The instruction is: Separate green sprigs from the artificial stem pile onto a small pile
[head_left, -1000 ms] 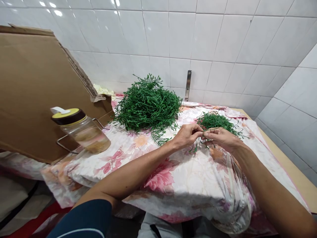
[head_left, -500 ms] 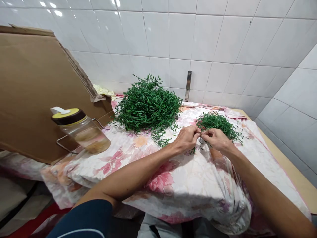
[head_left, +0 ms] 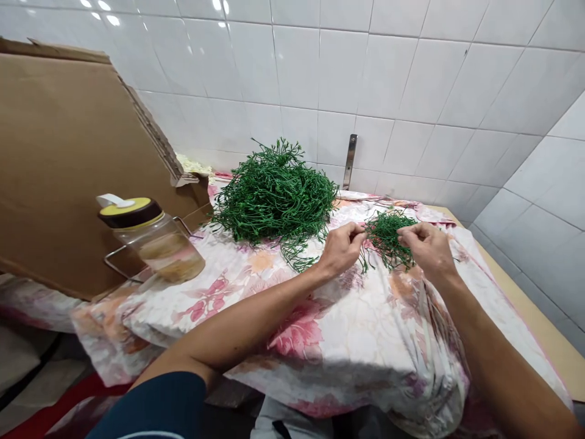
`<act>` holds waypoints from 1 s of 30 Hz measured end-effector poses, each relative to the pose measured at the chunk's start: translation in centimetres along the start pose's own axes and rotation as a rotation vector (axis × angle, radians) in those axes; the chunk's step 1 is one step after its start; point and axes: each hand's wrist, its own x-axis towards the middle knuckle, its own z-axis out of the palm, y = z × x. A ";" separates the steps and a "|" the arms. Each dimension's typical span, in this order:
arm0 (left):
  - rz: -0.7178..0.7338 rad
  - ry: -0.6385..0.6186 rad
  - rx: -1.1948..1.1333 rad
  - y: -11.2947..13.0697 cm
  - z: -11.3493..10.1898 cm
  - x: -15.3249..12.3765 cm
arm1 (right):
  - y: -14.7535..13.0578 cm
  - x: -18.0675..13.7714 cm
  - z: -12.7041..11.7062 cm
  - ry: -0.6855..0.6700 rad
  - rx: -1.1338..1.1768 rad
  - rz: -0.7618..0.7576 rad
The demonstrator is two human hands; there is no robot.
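My left hand (head_left: 342,249) is closed in a pinch at the left side of a small pile of thin green artificial stems (head_left: 387,236) with bud-like tips. A few green stems (head_left: 365,261) hang just below its fingertips and seem to be held there. My right hand (head_left: 427,247) is pinched closed over the right side of the same pile; what lies between its fingertips is too small to make out. To the left and behind stands a much larger heap of the same green stems (head_left: 276,198), with some loose strands trailing from its front.
A flowered cloth (head_left: 256,305) covers the table, its folds bunched at the front right. On the left are a drink bottle (head_left: 167,247) with a yellow and black lid, a wire stand (head_left: 116,262) and a large cardboard box (head_left: 68,171). White tiled wall (head_left: 342,67) runs behind.
My hands were together, fingertips nearly touching, in front of the small pile. They have moved apart: the right up and to the right onto the pile, the left slightly left.
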 end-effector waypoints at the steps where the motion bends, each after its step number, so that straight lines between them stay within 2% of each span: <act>1: -0.057 0.025 -0.064 -0.2 -0.1 0.4 | -0.1 0.3 -0.6 0.039 0.066 0.001; 4: -0.204 0.046 -0.284 -0.8 -0.1 1.3 | -0.3 1.0 -2.0 0.158 0.121 -0.062; 8: -0.338 -0.017 -0.479 -1.0 0.3 1.5 | -0.2 1.4 -3.0 0.244 0.044 -0.134; 14: -0.332 -0.026 -0.523 -1.3 0.5 1.2 | 0.8 2.0 -3.6 0.310 -0.387 -0.345; 17: -0.324 -0.033 -0.522 -1.2 0.5 1.1 | 0.4 1.8 -3.7 0.361 -0.387 -0.399; 19: -0.326 -0.034 -0.512 -1.0 0.5 1.0 | -0.1 1.3 -3.3 0.316 -0.301 -0.369; 23: -0.301 -0.046 -0.462 -0.5 0.5 0.8 | -1.0 -0.2 -1.4 0.026 -0.130 -0.301; 26: -0.256 -0.040 -0.432 -0.3 0.6 0.7 | -1.3 -1.5 0.3 -0.142 -0.120 -0.318; 30: -0.252 -0.058 -0.468 -0.5 1.1 0.4 | -1.4 -2.5 1.7 -0.259 -0.122 -0.337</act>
